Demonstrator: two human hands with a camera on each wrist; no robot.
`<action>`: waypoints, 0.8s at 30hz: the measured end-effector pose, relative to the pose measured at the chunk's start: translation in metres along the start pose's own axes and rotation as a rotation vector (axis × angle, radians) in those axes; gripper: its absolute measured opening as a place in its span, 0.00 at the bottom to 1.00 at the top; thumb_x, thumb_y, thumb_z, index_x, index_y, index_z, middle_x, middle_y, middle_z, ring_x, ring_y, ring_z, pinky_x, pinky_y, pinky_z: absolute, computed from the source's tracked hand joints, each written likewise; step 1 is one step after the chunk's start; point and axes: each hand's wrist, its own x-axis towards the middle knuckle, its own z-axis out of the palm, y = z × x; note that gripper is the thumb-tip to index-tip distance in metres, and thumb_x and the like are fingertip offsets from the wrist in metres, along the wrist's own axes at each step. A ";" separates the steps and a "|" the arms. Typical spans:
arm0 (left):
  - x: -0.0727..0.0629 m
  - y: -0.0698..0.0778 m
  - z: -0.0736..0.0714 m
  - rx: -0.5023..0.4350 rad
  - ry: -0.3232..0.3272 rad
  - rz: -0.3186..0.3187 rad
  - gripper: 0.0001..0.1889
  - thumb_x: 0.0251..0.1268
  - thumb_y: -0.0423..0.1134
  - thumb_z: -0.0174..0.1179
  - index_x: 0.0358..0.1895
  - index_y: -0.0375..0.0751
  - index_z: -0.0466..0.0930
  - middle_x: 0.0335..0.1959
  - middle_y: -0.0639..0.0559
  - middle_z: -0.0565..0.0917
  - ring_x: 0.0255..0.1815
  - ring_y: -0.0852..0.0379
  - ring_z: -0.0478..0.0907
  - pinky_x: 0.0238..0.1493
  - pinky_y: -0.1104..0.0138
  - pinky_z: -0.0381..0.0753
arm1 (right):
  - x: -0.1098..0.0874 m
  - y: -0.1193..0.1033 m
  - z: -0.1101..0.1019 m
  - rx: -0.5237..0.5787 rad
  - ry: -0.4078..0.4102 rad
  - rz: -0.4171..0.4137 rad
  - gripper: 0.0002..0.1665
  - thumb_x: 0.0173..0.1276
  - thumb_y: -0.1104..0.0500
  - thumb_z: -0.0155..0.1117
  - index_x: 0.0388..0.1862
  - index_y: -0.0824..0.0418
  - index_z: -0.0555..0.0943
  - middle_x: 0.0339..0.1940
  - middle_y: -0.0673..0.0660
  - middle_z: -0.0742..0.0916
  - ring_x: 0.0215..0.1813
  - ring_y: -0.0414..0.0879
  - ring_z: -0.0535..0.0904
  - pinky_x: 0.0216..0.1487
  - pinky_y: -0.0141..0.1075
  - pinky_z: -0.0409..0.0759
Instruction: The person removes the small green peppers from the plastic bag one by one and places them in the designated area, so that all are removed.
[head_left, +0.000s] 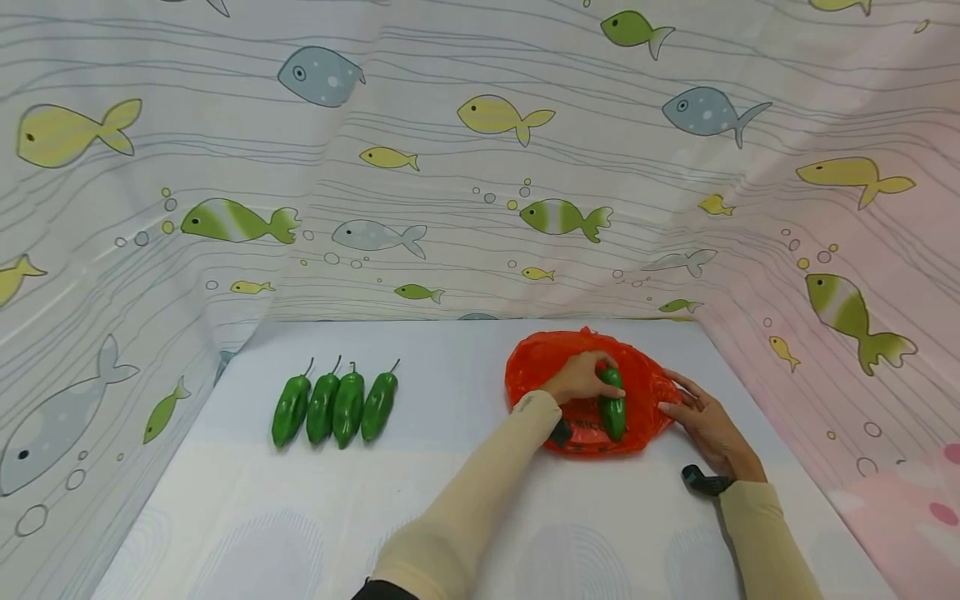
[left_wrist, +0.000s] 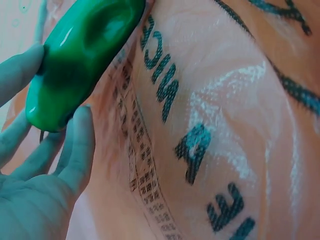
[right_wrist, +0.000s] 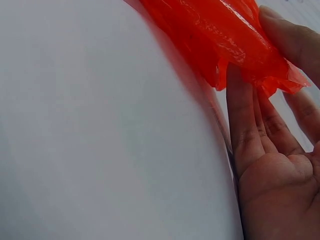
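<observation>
My left hand (head_left: 579, 377) holds a glossy green chili pepper (head_left: 612, 408) by its upper end, over a red plastic bag (head_left: 528, 358). In the left wrist view the fingers and thumb close round one end of that pepper (left_wrist: 82, 55), and its thin stem pokes out below. Dark printed letters (left_wrist: 195, 150) show on the bag beside it. At the bag's right end, my right hand (head_left: 712, 429) pinches the gathered plastic. The right wrist view shows the thumb (right_wrist: 292, 42) over the red plastic (right_wrist: 220, 30) and fingers beneath it. Any contents of the bag are hidden.
Several green chili peppers (head_left: 348, 408) lie side by side at the left of the white table (head_left: 247, 517), stems pointing away. A fish-patterned curtain (head_left: 450, 192) rises behind the table and along both sides. The right wrist wears a black strap (head_left: 705, 481).
</observation>
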 end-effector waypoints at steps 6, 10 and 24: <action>-0.005 0.002 -0.007 -0.059 -0.003 0.020 0.23 0.60 0.42 0.77 0.56 0.46 0.79 0.48 0.52 0.80 0.39 0.59 0.80 0.39 0.66 0.86 | -0.001 -0.002 0.002 -0.015 0.001 0.016 0.48 0.73 0.53 0.70 0.84 0.39 0.56 0.82 0.62 0.61 0.69 0.39 0.70 0.59 0.27 0.78; -0.011 0.003 -0.012 -0.123 -0.017 0.010 0.23 0.60 0.41 0.77 0.56 0.47 0.79 0.51 0.53 0.79 0.39 0.58 0.82 0.41 0.62 0.88 | -0.001 -0.001 0.002 -0.007 0.001 0.017 0.48 0.73 0.53 0.70 0.84 0.40 0.57 0.82 0.61 0.61 0.69 0.40 0.70 0.59 0.27 0.78; -0.016 0.005 -0.028 -0.157 -0.041 0.057 0.25 0.62 0.45 0.76 0.61 0.50 0.80 0.52 0.57 0.80 0.38 0.58 0.85 0.47 0.59 0.87 | -0.001 -0.002 0.003 -0.026 0.021 0.021 0.49 0.71 0.52 0.72 0.84 0.39 0.57 0.82 0.62 0.60 0.69 0.42 0.69 0.58 0.27 0.78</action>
